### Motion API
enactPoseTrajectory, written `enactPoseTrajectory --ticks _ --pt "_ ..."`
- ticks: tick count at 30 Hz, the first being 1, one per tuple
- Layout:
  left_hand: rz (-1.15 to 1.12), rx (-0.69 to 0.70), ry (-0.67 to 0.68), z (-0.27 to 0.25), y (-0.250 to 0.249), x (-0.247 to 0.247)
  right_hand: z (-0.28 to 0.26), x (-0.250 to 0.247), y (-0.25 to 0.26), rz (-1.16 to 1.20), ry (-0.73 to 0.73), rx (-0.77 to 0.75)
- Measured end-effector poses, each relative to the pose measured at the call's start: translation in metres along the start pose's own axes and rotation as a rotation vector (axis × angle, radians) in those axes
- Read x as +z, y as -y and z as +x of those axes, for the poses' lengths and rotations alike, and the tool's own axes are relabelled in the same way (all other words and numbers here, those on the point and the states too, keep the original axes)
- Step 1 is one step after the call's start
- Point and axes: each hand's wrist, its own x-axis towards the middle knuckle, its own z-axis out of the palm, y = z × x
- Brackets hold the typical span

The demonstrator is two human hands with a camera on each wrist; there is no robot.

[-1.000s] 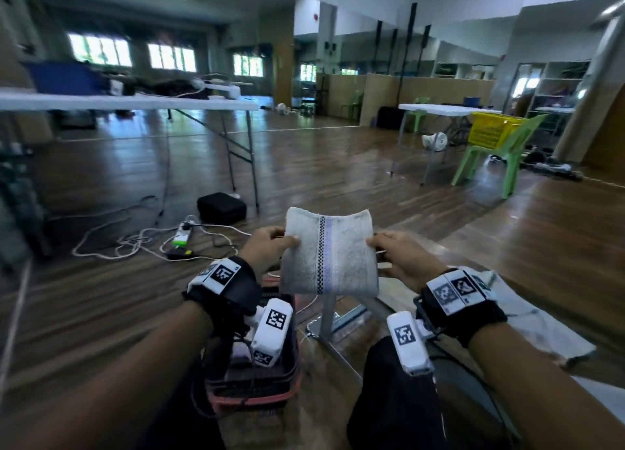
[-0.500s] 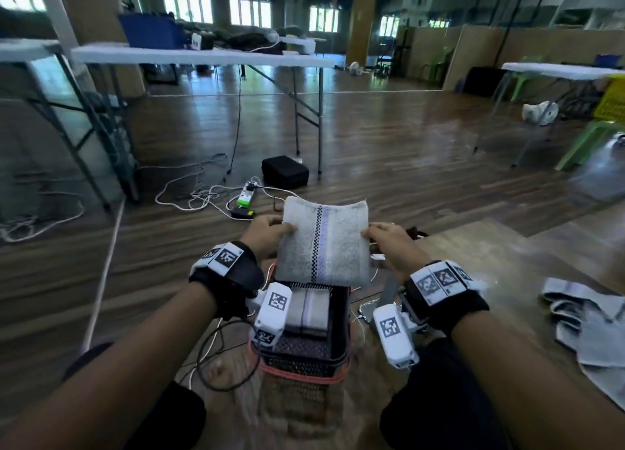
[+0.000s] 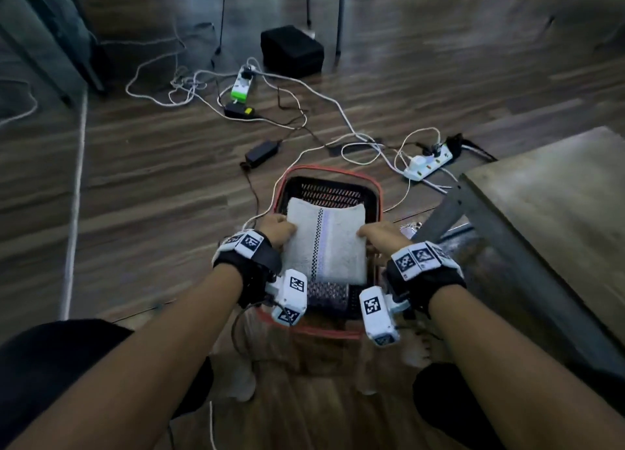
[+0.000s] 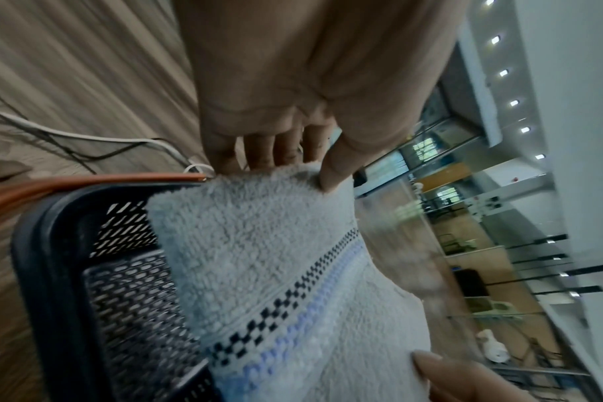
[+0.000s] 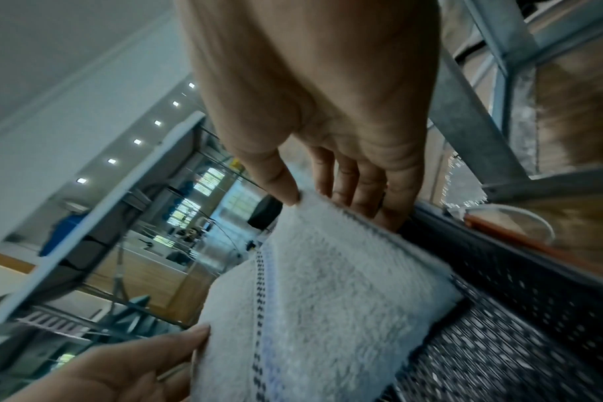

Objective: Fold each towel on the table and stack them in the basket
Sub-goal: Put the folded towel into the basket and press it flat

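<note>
A folded white towel (image 3: pixel 324 243) with a checked black band and a pale blue stripe hangs level over the black mesh basket (image 3: pixel 333 192) with an orange rim on the floor. My left hand (image 3: pixel 279 229) pinches its left edge, thumb on top and fingers beneath; the left wrist view shows the same pinch on the towel (image 4: pixel 276 272) beside the basket wall (image 4: pixel 121 285). My right hand (image 3: pixel 377 234) pinches the right edge, seen close on the towel (image 5: pixel 327 285) above the basket (image 5: pixel 517 312). Another folded towel (image 3: pixel 326 295) lies inside the basket, mostly hidden.
A wooden table (image 3: pixel 558 219) with a metal frame stands to the right of the basket. Power strips (image 3: pixel 427 163), a black adapter (image 3: pixel 262 152), a black box (image 3: pixel 292 50) and tangled cables lie on the wood floor beyond the basket. My knees flank the basket.
My head has tilted down from the room to the floor. Both hands have carried the towel from chest height down over the basket.
</note>
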Motion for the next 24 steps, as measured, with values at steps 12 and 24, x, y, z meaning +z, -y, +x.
enactPoseTrajectory --ticks 12,24 --pt "0.131 -0.08 0.012 0.163 0.047 0.064 0.184 0.056 -0.027 -0.117 -0.112 0.112" --pt "0.159 -0.082 -0.084 0.238 0.075 0.089 0.251 0.067 -0.046 -0.079 -0.167 0.061"
